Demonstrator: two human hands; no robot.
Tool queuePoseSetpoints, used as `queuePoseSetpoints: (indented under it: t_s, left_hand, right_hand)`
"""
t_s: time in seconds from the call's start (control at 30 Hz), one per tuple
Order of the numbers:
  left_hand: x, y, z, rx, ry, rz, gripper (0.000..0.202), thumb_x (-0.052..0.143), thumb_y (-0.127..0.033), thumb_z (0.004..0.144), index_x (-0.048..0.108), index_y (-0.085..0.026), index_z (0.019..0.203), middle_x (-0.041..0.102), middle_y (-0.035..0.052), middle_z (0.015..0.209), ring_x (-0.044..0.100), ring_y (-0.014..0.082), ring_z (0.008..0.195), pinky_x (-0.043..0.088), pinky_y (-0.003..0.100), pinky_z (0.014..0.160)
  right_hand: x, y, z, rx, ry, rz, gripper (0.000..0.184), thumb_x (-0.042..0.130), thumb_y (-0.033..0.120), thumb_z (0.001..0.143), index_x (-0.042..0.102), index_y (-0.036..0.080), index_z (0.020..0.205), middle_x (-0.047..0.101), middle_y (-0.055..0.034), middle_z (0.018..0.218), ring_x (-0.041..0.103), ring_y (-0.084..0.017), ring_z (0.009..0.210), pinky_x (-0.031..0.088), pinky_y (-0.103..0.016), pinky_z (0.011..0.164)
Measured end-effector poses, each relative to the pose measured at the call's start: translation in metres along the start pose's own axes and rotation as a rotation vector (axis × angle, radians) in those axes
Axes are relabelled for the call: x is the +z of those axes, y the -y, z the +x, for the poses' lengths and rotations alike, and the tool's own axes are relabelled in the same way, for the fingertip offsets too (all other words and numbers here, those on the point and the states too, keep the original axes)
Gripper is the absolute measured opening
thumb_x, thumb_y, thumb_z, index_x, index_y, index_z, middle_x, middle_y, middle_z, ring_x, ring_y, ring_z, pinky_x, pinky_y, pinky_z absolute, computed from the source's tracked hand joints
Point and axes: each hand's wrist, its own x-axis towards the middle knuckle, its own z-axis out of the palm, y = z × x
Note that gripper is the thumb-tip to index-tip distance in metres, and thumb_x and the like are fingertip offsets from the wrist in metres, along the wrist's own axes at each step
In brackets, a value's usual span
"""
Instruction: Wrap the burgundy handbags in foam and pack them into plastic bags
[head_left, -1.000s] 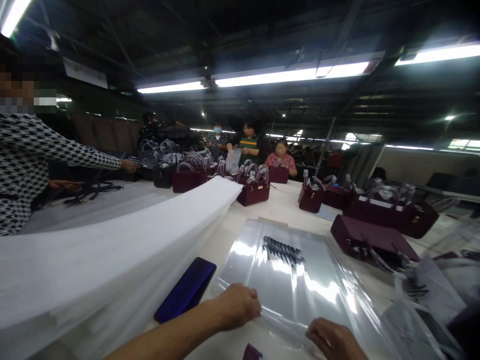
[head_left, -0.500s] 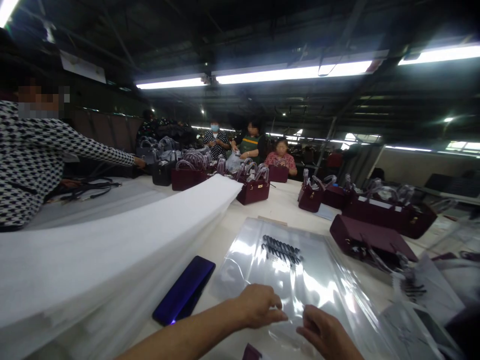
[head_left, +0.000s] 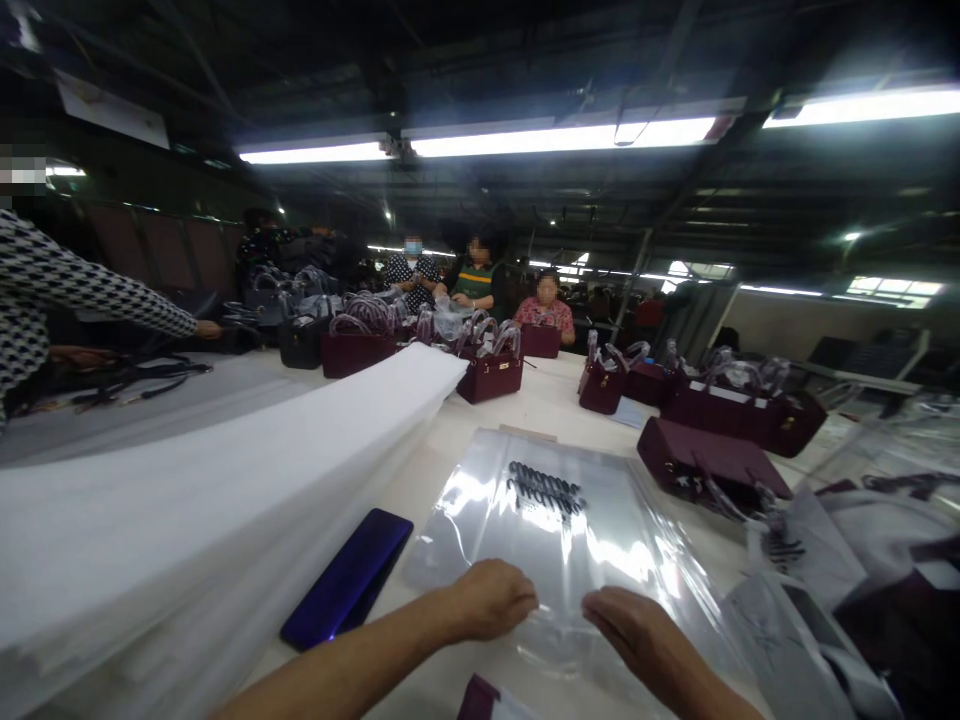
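Note:
A flat stack of clear plastic bags with black lettering lies before me, glaring under the lights. My left hand is closed at the near part of the top bag, fingers curled together. Facing it a short gap away, my right hand has its fingers pressed together on the same film. The thin film between the fingers is hard to make out. A small maroon piece shows at the bottom edge, just below my left forearm.
Left of the bags lie a blue phone and a long white sheet roll. Maroon handbags stand farther back, and one handbag lies tipped at right. Loose wrappings crowd the right. Several co-workers surround the table; a checked sleeve reaches in.
My hands have drawn slightly apart over the bags, widening the gap between the fingertips. The view has swung a little right. The co-worker in the checked sleeve is now farther out of view.

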Motion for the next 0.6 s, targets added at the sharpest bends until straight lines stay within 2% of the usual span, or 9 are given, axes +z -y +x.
queuePoseSetpoints:
  t_s: [0.1,0.2,0.3,0.37,0.5,0.57,0.6]
  left_hand:
    - [0.000,0.004,-0.003,-0.051,0.002,-0.020,0.015,0.055,-0.032,0.081,0.064,-0.021,0.077,0.068,-0.0021,0.077,0.061,0.0141,0.070,0.039,0.019,0.056]
    - [0.001,0.002,0.000,-0.119,0.006,-0.041,0.032,0.057,-0.051,0.077,0.062,-0.019,0.073,0.065,-0.0019,0.069,0.058,0.0125,0.063,0.033,0.019,0.050]
    - [0.001,-0.001,0.005,-0.148,0.024,-0.039,0.046,0.044,-0.061,0.080,0.060,-0.018,0.072,0.062,-0.0013,0.066,0.056,0.0122,0.061,0.034,0.020,0.050]
    - [0.002,-0.002,0.006,-0.155,0.041,-0.009,0.041,0.045,-0.057,0.082,0.061,-0.019,0.078,0.062,-0.0001,0.070,0.057,0.0143,0.066,0.039,0.023,0.056]
    - [0.002,0.004,0.001,-0.164,0.082,0.082,0.025,0.053,-0.037,0.084,0.060,-0.013,0.084,0.062,0.0031,0.081,0.058,0.0156,0.075,0.047,0.033,0.069]
    - [0.002,0.007,-0.002,-0.174,0.070,0.111,0.022,0.050,-0.033,0.087,0.058,-0.012,0.088,0.060,0.0044,0.089,0.058,0.0153,0.081,0.049,0.034,0.072]
    - [0.002,0.007,-0.002,-0.177,0.059,0.119,0.022,0.049,-0.032,0.087,0.058,-0.012,0.090,0.060,0.0048,0.092,0.058,0.0154,0.082,0.049,0.033,0.072]
  right_hand:
    - [-0.001,-0.003,-0.002,0.037,-0.010,0.036,0.030,0.033,0.029,0.092,0.056,0.020,0.075,0.058,-0.0009,0.071,0.054,-0.013,0.065,0.038,-0.023,0.058]
    - [0.001,-0.007,0.000,0.117,0.005,0.055,0.024,0.047,0.035,0.085,0.052,0.019,0.068,0.055,0.0005,0.065,0.050,-0.011,0.058,0.036,-0.022,0.054]
    - [0.004,-0.009,0.003,0.152,0.036,0.035,0.029,0.056,0.042,0.079,0.048,0.018,0.063,0.051,0.0023,0.058,0.046,-0.010,0.051,0.032,-0.021,0.049]
    - [0.005,-0.009,0.003,0.137,0.056,0.000,0.030,0.058,0.042,0.078,0.048,0.019,0.063,0.052,0.0024,0.057,0.047,-0.011,0.052,0.031,-0.022,0.050]
    - [-0.003,-0.014,-0.007,0.100,0.050,-0.113,0.024,0.055,0.036,0.081,0.050,0.019,0.066,0.053,0.0010,0.056,0.047,-0.013,0.051,0.031,-0.024,0.049]
    - [-0.009,-0.017,-0.013,0.101,0.018,-0.173,0.016,0.051,0.031,0.084,0.055,0.018,0.075,0.056,-0.0024,0.062,0.050,-0.016,0.054,0.036,-0.028,0.052]
    - [-0.012,-0.017,-0.015,0.089,-0.010,-0.205,0.013,0.049,0.027,0.085,0.057,0.017,0.085,0.060,-0.0058,0.072,0.053,-0.018,0.061,0.040,-0.031,0.057]
